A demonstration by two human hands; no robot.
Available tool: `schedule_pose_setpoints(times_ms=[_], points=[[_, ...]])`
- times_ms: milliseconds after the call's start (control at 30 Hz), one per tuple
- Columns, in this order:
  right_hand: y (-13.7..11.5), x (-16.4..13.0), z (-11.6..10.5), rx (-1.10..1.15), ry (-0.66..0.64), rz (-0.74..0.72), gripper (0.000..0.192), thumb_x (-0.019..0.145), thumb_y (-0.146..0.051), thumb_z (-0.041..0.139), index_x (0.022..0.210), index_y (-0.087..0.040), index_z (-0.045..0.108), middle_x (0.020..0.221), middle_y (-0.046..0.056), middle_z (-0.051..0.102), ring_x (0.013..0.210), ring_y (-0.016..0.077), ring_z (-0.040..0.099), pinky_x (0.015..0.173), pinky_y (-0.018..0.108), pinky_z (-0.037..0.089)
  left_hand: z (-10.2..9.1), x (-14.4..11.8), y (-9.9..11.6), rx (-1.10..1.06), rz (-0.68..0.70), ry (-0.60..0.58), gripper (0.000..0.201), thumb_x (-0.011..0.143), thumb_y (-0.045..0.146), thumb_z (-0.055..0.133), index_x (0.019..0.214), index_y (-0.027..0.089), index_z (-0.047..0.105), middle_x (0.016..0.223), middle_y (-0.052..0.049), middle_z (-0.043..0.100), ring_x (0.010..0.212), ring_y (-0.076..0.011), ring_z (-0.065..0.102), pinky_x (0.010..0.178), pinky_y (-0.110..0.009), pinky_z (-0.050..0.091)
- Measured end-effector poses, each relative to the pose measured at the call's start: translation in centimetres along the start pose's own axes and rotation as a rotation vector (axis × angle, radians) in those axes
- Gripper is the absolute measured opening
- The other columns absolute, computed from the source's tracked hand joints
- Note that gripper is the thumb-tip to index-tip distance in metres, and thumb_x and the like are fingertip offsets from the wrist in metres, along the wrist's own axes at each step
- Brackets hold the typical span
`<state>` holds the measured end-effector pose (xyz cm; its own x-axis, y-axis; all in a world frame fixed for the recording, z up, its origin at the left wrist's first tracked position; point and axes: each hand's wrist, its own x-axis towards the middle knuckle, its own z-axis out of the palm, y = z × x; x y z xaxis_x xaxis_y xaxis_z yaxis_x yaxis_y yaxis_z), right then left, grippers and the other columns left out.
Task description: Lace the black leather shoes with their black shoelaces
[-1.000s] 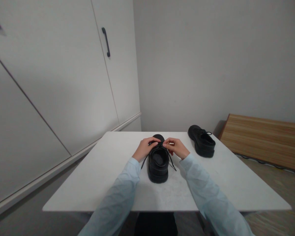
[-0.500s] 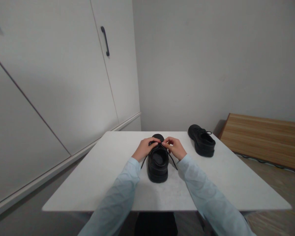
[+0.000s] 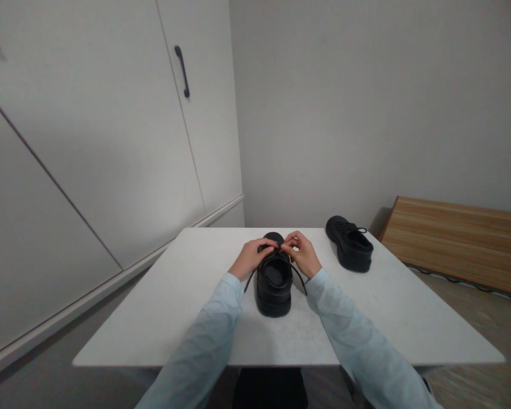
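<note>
- Two black shoes on one white table (image 3: pixel 187 295).
- Near shoe (image 3: pixel 274 281) at the table's middle, heel toward the viewer, toe pointing far.
- Second shoe (image 3: pixel 350 243) well apart, at the far right of the table, laces tied in a small bow.
- Two hands, both in pale blue sleeves, meeting over the near shoe's laces (image 3: pixel 298 276).
- Left hand (image 3: pixel 252 257) curled over the shoe's left side, fingertips pinched on the lace at the tongue.
- Right hand (image 3: pixel 301 253) curled likewise, thumb and forefinger pinching the lace beside the left fingertips.
- Two loose lace ends trailing down either side of the shoe.
- Knot itself hidden under the fingers; hard to make out.
- One wooden bench (image 3: pixel 455 241) at right, cut off by the frame edge.
- White cupboard doors at left, one dark handle (image 3: pixel 182 71) fully seen.
</note>
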<state>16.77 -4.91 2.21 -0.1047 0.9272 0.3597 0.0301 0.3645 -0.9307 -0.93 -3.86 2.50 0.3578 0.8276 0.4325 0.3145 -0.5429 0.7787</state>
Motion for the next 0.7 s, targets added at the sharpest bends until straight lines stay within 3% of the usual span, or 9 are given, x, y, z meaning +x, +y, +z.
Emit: schedule_pose_setpoints(times_ms=[333, 567, 700], points=[[-0.81, -0.36, -0.31, 0.242, -0.079, 0.108, 0.044, 0.056, -0.032, 0.08, 0.088, -0.022, 0.052, 0.069, -0.003, 0.064, 0.064, 0.0135, 0.06, 0.062, 0.027, 0.045, 0.03, 0.02, -0.39, 0.002, -0.015, -0.002, 0.022, 0.079, 0.032, 0.058, 0.09, 0.02, 0.071, 0.098, -0.006, 0.072, 0.096, -0.0212, 0.063, 0.094, -0.034, 0.043], [-0.19, -0.2, -0.3, 0.299, -0.004, 0.077, 0.033, 0.059, -0.027, 0.078, 0.082, -0.021, 0.055, 0.068, -0.002, 0.065, 0.068, 0.0151, 0.064, 0.073, 0.031, 0.049, 0.05, -0.11, -0.38, -0.002, -0.003, -0.002, 0.021, 0.08, 0.032, 0.057, 0.09, 0.02, 0.071, 0.099, -0.006, 0.072, 0.097, -0.0212, 0.063, 0.093, -0.033, 0.043], [-0.18, -0.16, -0.26, 0.271, 0.032, 0.037, 0.026, 0.064, -0.025, 0.073, 0.082, -0.021, 0.054, 0.068, -0.002, 0.063, 0.065, 0.0154, 0.065, 0.07, 0.031, 0.049, 0.04, -0.1, -0.31, 0.024, 0.012, -0.009, 0.022, 0.081, 0.031, 0.056, 0.091, 0.019, 0.071, 0.1, -0.007, 0.071, 0.099, -0.0216, 0.063, 0.094, -0.034, 0.044]])
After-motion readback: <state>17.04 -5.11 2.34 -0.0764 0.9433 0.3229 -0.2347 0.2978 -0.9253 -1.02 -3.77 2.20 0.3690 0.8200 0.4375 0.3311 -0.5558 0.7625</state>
